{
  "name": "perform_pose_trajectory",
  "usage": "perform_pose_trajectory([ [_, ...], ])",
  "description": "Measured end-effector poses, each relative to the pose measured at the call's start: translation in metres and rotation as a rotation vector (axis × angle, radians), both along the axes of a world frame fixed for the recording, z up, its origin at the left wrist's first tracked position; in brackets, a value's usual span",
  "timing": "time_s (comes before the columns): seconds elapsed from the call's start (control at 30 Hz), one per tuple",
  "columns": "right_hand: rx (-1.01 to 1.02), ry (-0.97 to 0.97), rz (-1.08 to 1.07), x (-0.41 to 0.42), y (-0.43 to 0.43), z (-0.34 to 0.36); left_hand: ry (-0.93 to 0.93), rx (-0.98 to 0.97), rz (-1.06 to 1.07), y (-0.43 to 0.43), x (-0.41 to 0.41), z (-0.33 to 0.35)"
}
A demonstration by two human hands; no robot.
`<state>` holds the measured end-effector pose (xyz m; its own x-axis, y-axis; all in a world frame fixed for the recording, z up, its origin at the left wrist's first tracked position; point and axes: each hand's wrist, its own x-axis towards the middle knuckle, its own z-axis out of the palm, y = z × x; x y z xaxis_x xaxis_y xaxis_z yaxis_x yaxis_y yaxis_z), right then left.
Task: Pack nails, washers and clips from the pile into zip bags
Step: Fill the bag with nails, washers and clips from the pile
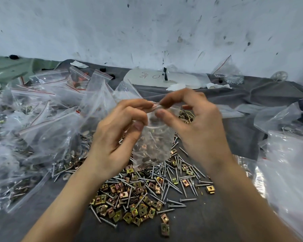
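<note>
Fingers [136, 104] of the left hand [115, 137] and the right hand [196, 130] pinch the top edge of a small clear zip bag [152, 154] from either side, thumbs below the edge, holding it upright just above the pile [138, 198]. Inside the bag lie a few nails [151, 137] and brass-coloured clips [144, 146], most settled toward the bottom. On the grey cloth of the bench [234, 133] the pile is loose silver nails mixed with square gold clips, and a few washers [66, 175] show at its left edge. Filled bags [42, 119] with red zip lines heap up at the left, and more clear bags [287, 163] lie at the right. One leaning bag [228, 72] with small metal bits rests against the wall. A white board [182, 79] at the back bears handwritten marks, of which only a round "O" can be read.
</note>
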<state>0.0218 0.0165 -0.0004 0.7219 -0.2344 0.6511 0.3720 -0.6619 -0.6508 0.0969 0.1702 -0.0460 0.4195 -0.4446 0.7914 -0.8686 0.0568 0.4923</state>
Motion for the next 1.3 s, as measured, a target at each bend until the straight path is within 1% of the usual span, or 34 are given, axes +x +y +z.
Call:
perform_pose_trajectory([
  [0.1,0.247,-0.146,-0.067,0.001,-0.011,-0.017,0.05,-0.026,-0.003,0.0,0.001,-0.003],
  [0.13,0.275,-0.161,-0.112,0.002,-0.013,-0.025,0.07,-0.038,0.002,0.0,0.001,-0.005],
  [0.17,0.254,-0.118,-0.151,0.004,-0.015,-0.035,0.085,-0.051,0.011,0.001,0.002,-0.005],
  [0.2,0.198,-0.015,-0.17,0.007,-0.016,-0.048,0.096,-0.063,0.019,0.002,0.003,-0.006],
  [0.27,0.029,0.256,-0.16,0.012,-0.018,-0.076,0.11,-0.08,0.034,0.003,0.005,-0.007],
  [0.3,-0.047,0.362,-0.146,0.014,-0.018,-0.089,0.113,-0.086,0.044,0.004,0.007,-0.007],
  [0.37,-0.13,0.487,-0.125,0.017,-0.02,-0.11,0.116,-0.091,0.066,0.005,0.008,-0.008],
  [0.43,-0.129,0.528,-0.125,0.018,-0.022,-0.121,0.127,-0.099,0.081,0.006,0.008,-0.009],
  [0.6,-0.268,0.454,-0.084,0.019,-0.024,-0.129,0.166,-0.093,0.099,0.008,0.008,-0.011],
  [0.8,-0.211,0.46,-0.089,0.021,-0.025,-0.134,0.179,-0.09,0.098,0.008,0.006,-0.011],
  [0.97,-0.262,0.418,-0.141,0.022,-0.024,-0.136,0.181,-0.092,0.098,0.009,0.005,-0.01],
  [1.03,-0.145,0.389,-0.135,0.02,-0.023,-0.128,0.155,-0.064,0.099,0.01,0.004,-0.01],
  [1.1,0.047,0.327,-0.115,0.017,-0.022,-0.112,0.103,-0.01,0.077,0.01,0.002,-0.008],
  [1.17,0.222,0.204,-0.088,0.012,-0.02,-0.087,0.049,0.042,0.048,0.006,-0.001,-0.007],
  [1.2,0.279,0.13,-0.064,0.009,-0.018,-0.073,0.034,0.059,0.037,0.004,-0.003,-0.006],
  [1.27,0.292,0.007,-0.012,0.003,-0.015,-0.047,0.033,0.071,0.022,0.001,-0.005,-0.004],
  [1.3,0.279,-0.024,0.009,0.001,-0.013,-0.036,0.04,0.066,0.019,0.0,-0.005,-0.004],
])
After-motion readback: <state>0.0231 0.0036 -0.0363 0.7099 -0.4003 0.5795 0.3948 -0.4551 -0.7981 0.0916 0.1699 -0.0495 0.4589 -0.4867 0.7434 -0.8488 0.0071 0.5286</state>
